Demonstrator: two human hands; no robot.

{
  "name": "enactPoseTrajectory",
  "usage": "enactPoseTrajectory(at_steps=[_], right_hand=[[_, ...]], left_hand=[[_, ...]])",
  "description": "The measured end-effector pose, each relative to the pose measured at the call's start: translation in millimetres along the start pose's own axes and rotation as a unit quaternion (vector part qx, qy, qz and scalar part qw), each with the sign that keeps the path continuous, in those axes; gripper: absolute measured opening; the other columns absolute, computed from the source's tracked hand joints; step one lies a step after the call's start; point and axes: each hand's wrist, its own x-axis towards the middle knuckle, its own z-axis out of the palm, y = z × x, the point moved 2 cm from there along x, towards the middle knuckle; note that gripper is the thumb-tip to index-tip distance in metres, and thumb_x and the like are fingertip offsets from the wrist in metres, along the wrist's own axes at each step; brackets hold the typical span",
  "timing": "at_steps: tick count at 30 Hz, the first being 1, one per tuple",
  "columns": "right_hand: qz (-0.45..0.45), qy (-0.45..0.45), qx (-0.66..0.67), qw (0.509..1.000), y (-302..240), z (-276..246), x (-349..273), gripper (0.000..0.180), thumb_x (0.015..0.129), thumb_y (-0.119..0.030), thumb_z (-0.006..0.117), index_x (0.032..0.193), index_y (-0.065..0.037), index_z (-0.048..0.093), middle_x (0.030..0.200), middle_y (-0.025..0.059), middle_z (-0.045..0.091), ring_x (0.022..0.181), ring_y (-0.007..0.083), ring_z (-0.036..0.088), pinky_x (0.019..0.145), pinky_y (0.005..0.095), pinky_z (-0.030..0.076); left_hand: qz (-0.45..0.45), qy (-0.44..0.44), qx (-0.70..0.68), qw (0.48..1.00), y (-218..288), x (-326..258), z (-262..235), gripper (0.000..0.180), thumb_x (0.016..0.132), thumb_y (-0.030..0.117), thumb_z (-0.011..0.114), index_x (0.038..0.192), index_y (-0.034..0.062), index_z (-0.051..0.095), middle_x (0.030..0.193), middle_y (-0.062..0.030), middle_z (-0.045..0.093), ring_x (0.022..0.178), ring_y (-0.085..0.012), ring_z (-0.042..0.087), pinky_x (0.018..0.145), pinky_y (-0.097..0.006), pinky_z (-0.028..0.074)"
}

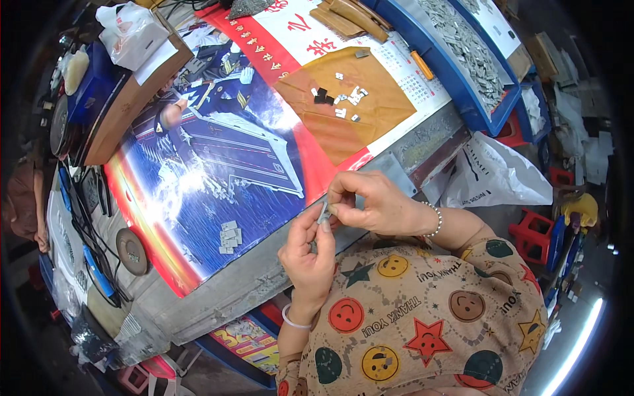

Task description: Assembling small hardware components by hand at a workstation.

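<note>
Just past the near edge of the worktable (264, 284), both hands meet over a small flat grey metal piece (323, 212). The left hand (309, 254) rises from below with a pale bangle on its wrist, its thumb and forefinger pinched shut on the lower end of the piece. The right hand (370, 201), wearing a white bead bracelet, comes in from the right, and its fingertips close on the upper end of the same piece, so the two hands touch around it. How the piece is shaped between the fingers is too small to tell.

On the table lies a large glossy poster in blue, red and white (218, 171), catching a bright glare. A little heap of similar grey metal pieces (230, 237) sits on the poster near the table's edge, to the left of the hands and apart from them. Farther up, a brown paper sheet (343, 125) carries a scatter of small grey and black pieces (340, 98). A long blue tray (485, 115) at the far right holds a mass of grey metal parts. A white plastic bag (502, 178) hangs off the table's right end, beside red plastic stools (533, 232) on the floor. A white bag (129, 33) rests on a brown box at the upper left.
</note>
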Motion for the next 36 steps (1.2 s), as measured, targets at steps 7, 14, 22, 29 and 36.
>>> enactPoseTrajectory(at_steps=[7, 14, 22, 29, 36], right_hand=[[-0.021, -0.008, -0.023, 0.999, -6, 1, -5, 0.013, 0.082, -0.007, 0.063, 0.090, 0.001, 0.056, 0.079, 0.0089, 0.060, 0.072, 0.0174, 0.061, 0.065, 0.0298, 0.048], [0.026, -0.018, 0.116, 0.993, -7, 3, -12, 0.014, 0.089, -0.009, 0.063, 0.095, 0.000, 0.055, 0.088, 0.0055, 0.059, 0.080, 0.0123, 0.060, 0.071, 0.0273, 0.050], [0.079, -0.082, 0.251, 0.961, -1, 6, -14, 0.015, 0.092, -0.008, 0.060, 0.100, 0.002, 0.054, 0.092, 0.0049, 0.058, 0.084, 0.0102, 0.059, 0.074, 0.0264, 0.052], [0.151, -0.101, 0.353, 0.918, 19, 9, -12, 0.014, 0.093, -0.013, 0.060, 0.101, -0.002, 0.058, 0.090, 0.0014, 0.060, 0.078, 0.0061, 0.056, 0.066, 0.0205, 0.045], [0.132, -0.114, 0.311, 0.934, 16, 4, -15, 0.015, 0.093, -0.011, 0.058, 0.104, -0.001, 0.059, 0.098, 0.0016, 0.061, 0.083, 0.0061, 0.056, 0.070, 0.0217, 0.047]], left_hand=[[0.061, 0.048, 0.012, 0.997, -6, -4, 0, 0.022, 0.087, -0.001, 0.060, 0.109, -0.0056, 0.060, 0.087, -0.0119, 0.071, 0.079, -0.0127, 0.068, 0.073, -0.025, 0.052], [0.165, 0.056, 0.083, 0.981, -9, -10, -1, 0.024, 0.082, -0.002, 0.065, 0.106, -0.0047, 0.062, 0.084, -0.0125, 0.070, 0.073, -0.0143, 0.069, 0.066, -0.025, 0.053], [0.145, 0.033, 0.065, 0.987, -8, -16, -1, 0.022, 0.084, -0.003, 0.062, 0.106, -0.0059, 0.060, 0.083, -0.0133, 0.070, 0.071, -0.0143, 0.068, 0.066, -0.026, 0.054], [-0.105, -0.055, -0.217, 0.969, -4, -13, -5, 0.020, 0.095, -0.001, 0.049, 0.114, -0.0055, 0.051, 0.090, -0.0131, 0.068, 0.080, -0.0151, 0.066, 0.075, -0.026, 0.054], [-0.137, -0.080, -0.236, 0.959, 2, -14, -7, 0.032, 0.094, -0.003, 0.047, 0.124, -0.0014, 0.038, 0.086, -0.0128, 0.067, 0.077, -0.0138, 0.065, 0.074, -0.026, 0.054]])
